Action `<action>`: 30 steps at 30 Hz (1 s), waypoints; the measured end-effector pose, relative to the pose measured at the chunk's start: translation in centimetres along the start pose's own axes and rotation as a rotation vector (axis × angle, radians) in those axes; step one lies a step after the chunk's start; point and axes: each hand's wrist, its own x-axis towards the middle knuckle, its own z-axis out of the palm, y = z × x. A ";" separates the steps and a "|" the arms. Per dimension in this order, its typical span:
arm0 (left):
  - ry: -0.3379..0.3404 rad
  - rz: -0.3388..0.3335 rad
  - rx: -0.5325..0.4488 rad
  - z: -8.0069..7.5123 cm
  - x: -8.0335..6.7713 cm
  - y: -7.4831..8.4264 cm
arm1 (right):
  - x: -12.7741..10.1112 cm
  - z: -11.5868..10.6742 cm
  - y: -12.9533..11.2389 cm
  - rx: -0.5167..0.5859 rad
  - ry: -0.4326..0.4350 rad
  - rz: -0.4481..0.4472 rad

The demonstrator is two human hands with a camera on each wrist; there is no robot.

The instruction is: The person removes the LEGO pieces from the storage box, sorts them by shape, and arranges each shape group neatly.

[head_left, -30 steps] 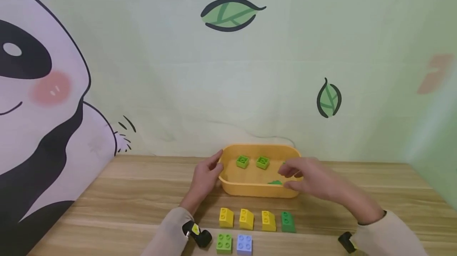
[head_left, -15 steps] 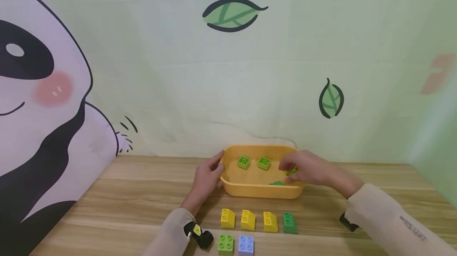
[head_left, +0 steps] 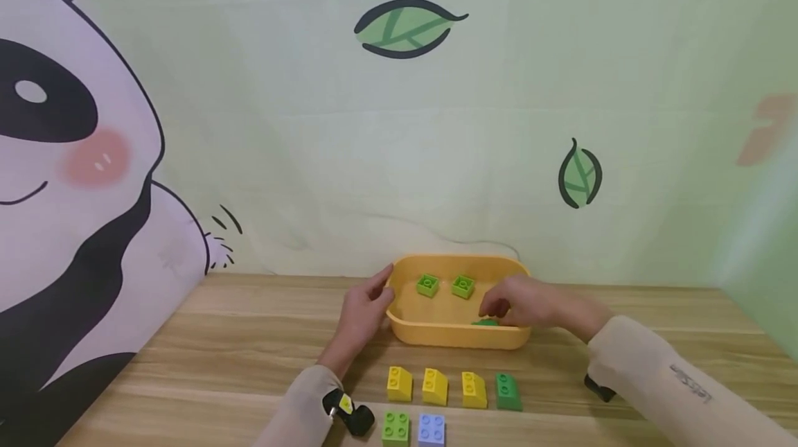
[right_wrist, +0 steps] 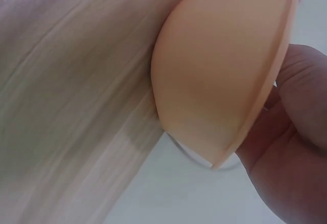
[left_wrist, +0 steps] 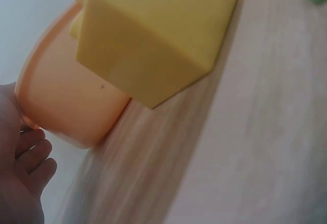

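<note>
An orange-yellow plastic tub (head_left: 458, 336) stands on the table, in the middle of the head view. My left hand (head_left: 363, 308) holds the tub's left end, its fingers and thumb at the rim. My right hand (head_left: 524, 301) reaches over the right end into the tub with bent fingers. Just below those fingertips a dark green piece (head_left: 484, 322) shows partly above the front wall. Two light green bricks, a left one (head_left: 427, 285) and a right one (head_left: 463, 287), lie inside near the back wall. Whether my right fingers pinch anything is hidden.
In front of the tub stand three yellow sloped bricks (head_left: 434, 387) and a dark green sloped brick (head_left: 508, 391) in a row. Nearer lie a light green brick (head_left: 395, 429) and a light blue brick (head_left: 431, 430). A printed cloth (head_left: 299, 156) hangs behind the table.
My right hand has gone down into the tub and then shifted left, toward the dark green piece. A light green brick seen under it half a second ago is now hidden. My left hand stays put.
</note>
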 end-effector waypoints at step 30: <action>0.012 -0.019 0.010 0.1 -0.1 0.2 | 0.8 0.9 0.5 0.023 0.033 0.165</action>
